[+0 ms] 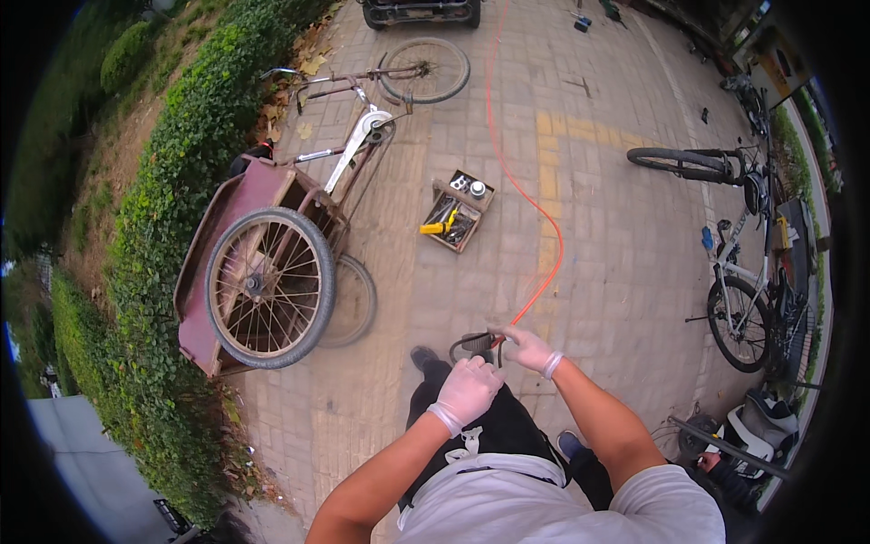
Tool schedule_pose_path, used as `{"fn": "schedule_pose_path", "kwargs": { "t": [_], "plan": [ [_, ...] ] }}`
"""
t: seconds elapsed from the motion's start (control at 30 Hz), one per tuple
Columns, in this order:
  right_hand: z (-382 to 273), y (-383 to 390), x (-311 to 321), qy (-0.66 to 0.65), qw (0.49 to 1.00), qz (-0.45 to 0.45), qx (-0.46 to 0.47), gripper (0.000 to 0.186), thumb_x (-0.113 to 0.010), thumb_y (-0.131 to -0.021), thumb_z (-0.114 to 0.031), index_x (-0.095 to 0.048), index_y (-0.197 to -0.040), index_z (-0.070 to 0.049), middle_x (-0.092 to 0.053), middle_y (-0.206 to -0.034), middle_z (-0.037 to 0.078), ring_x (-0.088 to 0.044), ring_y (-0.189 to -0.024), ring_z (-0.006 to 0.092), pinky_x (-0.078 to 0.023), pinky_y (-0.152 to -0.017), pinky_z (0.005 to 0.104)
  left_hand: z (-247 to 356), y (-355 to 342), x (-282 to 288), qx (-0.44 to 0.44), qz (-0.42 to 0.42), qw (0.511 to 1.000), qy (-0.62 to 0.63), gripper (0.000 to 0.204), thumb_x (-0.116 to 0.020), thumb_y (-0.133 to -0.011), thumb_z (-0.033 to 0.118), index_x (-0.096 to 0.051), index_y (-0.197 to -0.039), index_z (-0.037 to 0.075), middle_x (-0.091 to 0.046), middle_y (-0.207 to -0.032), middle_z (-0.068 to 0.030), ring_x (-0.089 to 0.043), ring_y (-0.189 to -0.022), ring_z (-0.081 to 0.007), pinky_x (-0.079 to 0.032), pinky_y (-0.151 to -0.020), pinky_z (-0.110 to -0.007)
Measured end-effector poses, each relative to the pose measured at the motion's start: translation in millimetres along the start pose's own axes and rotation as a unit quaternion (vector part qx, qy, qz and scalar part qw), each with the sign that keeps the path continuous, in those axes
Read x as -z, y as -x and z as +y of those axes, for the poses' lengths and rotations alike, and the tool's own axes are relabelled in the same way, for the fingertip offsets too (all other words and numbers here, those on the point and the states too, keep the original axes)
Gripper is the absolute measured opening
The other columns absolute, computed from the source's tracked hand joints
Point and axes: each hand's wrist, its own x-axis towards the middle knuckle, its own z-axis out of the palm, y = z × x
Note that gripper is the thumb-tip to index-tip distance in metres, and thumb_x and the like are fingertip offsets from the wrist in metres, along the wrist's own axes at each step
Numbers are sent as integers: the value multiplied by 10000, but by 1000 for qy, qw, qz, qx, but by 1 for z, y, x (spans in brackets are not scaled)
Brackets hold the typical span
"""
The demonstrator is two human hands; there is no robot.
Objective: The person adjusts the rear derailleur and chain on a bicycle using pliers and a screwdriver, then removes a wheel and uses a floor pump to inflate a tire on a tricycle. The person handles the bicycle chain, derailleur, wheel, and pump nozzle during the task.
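My left hand (471, 390), in a thin pale glove, is closed in front of my waist, around part of a thin black loop (456, 347). My right hand (527, 351), gloved too, is just to its right, with its fingers bent around the end of an orange hose (549, 276). The hose curves away up the pavement. Between the hands is a dark piece with a red bit; fingers cover much of it, and I cannot make out its kind.
A cargo tricycle (210, 263) lies tipped over at left, its spoked wheel (270, 287) facing up. An open toolbox (460, 210) with a yellow-handled tool sits ahead on the pavement. Bicycles (739, 290) stand at right. A hedge (172, 199) lines the left.
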Motion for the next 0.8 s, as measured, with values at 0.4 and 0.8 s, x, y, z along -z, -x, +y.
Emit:
{"fn": "schedule_pose_path", "kwargs": {
  "t": [0.4,0.8],
  "plan": [
    [16,-93,37,103,950,180,-235,266,-607,-882,-243,-681,-912,11,-639,-672,100,-611,-592,172,-494,-600,331,-181,-36,5,238,268,924,132,508,-693,-772,226,-567,-1243,84,-545,-1265,-114,-460,-1206,-335,-294,-1051,-501],
    [143,-247,109,271,863,141,-402,308,-529,-861,-252,-681,-975,-9,-684,-880,222,-681,-832,339,-532,-738,420,-389,56,-8,570,185,801,-7,740,-605,-839,356,-329,-1440,24,-364,-1465,-188,-274,-1388,-366,-134,-1144,-543]
  ]
}}
